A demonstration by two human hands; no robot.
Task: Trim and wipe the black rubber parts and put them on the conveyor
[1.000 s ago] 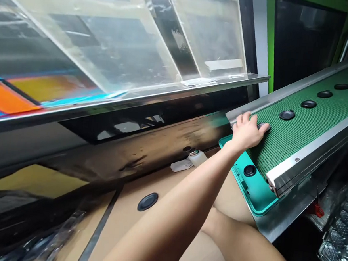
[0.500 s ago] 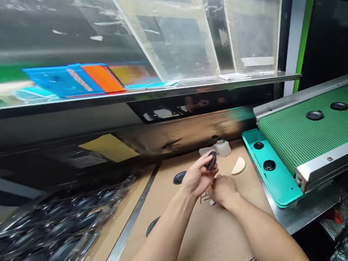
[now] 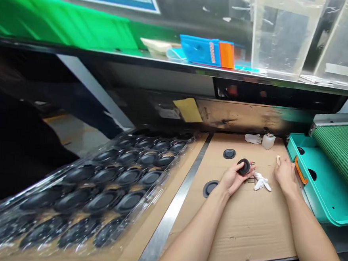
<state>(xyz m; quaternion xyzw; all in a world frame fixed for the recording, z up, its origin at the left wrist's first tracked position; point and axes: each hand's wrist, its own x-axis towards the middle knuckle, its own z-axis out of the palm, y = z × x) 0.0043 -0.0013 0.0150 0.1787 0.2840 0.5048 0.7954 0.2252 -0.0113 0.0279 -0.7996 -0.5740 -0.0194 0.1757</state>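
My left hand (image 3: 233, 178) is closed around a round black disc (image 3: 243, 166) with a raised rim, held above the cardboard sheet (image 3: 238, 230). To the right, my right hand (image 3: 284, 173) has its fingers curled round a small cream pad (image 3: 278, 159), mostly hidden by the hand. Between both hands lies a crumpled white cloth (image 3: 261, 181). One black disc (image 3: 229, 154) lies flat beyond my left hand, and another black disc (image 3: 210, 188) lies beside its wrist.
A clear plastic tray (image 3: 144, 208) with rows of black discs fills the left side. At right, a teal bin (image 3: 330, 197) holding discs stands below a green conveyor belt (image 3: 342, 146). A white bottle (image 3: 268, 141) stands at the back, under a metal shelf (image 3: 166, 64).
The view has swung left, bringing more of the disc tray into sight. My right hand has moved away from the left one, over to the cream pad; the left still holds the disc.
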